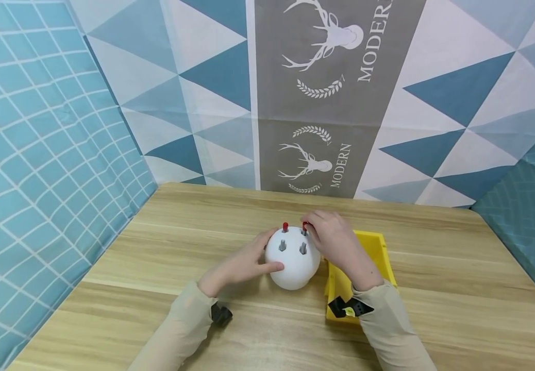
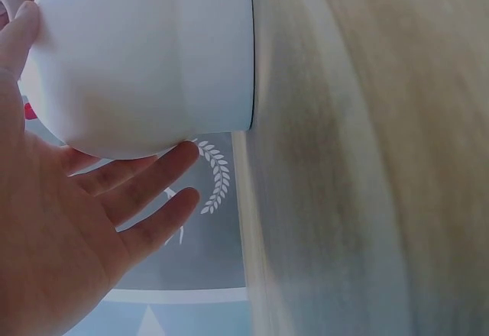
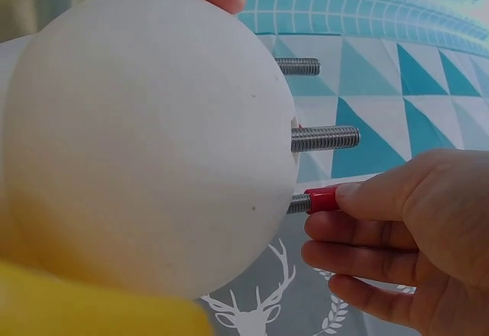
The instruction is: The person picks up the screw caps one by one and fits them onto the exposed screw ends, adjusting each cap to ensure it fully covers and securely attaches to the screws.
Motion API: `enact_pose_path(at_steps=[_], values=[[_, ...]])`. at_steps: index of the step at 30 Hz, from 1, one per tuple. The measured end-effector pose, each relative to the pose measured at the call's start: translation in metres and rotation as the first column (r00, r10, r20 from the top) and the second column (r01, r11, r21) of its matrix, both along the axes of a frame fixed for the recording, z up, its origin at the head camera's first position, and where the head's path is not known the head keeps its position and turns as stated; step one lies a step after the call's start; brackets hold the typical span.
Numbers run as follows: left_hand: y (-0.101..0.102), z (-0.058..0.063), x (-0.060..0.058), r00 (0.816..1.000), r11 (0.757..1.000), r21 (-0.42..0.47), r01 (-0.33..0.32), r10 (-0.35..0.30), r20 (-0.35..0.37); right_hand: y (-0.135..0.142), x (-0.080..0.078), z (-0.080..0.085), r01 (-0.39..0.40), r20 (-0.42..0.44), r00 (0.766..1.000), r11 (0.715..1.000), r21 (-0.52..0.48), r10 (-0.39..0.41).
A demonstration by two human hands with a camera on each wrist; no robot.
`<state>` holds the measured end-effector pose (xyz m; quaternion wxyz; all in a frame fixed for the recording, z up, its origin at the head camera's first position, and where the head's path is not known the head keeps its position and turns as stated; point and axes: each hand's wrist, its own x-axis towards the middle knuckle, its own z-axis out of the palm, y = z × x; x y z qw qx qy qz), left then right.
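Note:
A white, ball-shaped body (image 1: pixel 291 272) with a flat base stands on the wooden table, threaded metal studs sticking out of its top. My left hand (image 1: pixel 245 262) holds it from the left, thumb on the near side and fingers round the far side. With thumb and fingers, my right hand (image 1: pixel 334 241) pinches a red cap (image 3: pixel 321 199) at the end of one threaded stud (image 3: pixel 298 204). Another red cap (image 1: pixel 285 226) sits on the far left stud. Two nearer studs, one of them this bare stud (image 1: pixel 283 245), carry no cap.
A yellow bin (image 1: pixel 390 265) stands right of the white body, partly under my right forearm; its contents are mostly hidden. The wooden table (image 1: pixel 156 278) meets a patterned backdrop (image 1: pixel 212 103) at its far edge. Dark straps circle both wrists.

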<state>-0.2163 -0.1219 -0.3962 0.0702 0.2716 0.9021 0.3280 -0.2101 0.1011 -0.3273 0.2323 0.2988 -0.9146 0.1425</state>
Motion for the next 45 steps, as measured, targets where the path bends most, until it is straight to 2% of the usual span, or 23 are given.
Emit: enact_pose_path(at_steps=[12, 19, 31, 45], values=[[-0.0011, -0.0005, -0.0008, 1.000, 1.000, -0.002, 0.000, 0.000, 0.006, -0.0003, -0.0011, -0.0018, 0.001, 0.037, 0.999, 1.000, 0.009, -0.001], [-0.0007, -0.0005, -0.0003, 1.000, 1.000, -0.002, -0.005, 0.005, 0.002, -0.0005, -0.0028, -0.0043, -0.026, 0.018, 0.999, 1.000, -0.002, 0.026], [0.0002, 0.0009, 0.0011, 1.000, 1.000, -0.006, -0.006, 0.006, -0.005, -0.0004, -0.0032, -0.0059, -0.010, 0.042, 0.999, 1.000, -0.001, 0.010], [0.0004, 0.0001, 0.0003, 1.000, 1.000, -0.005, -0.006, 0.006, -0.011, -0.0003, -0.0042, -0.0080, -0.035, 0.027, 0.999, 0.999, -0.007, 0.035]])
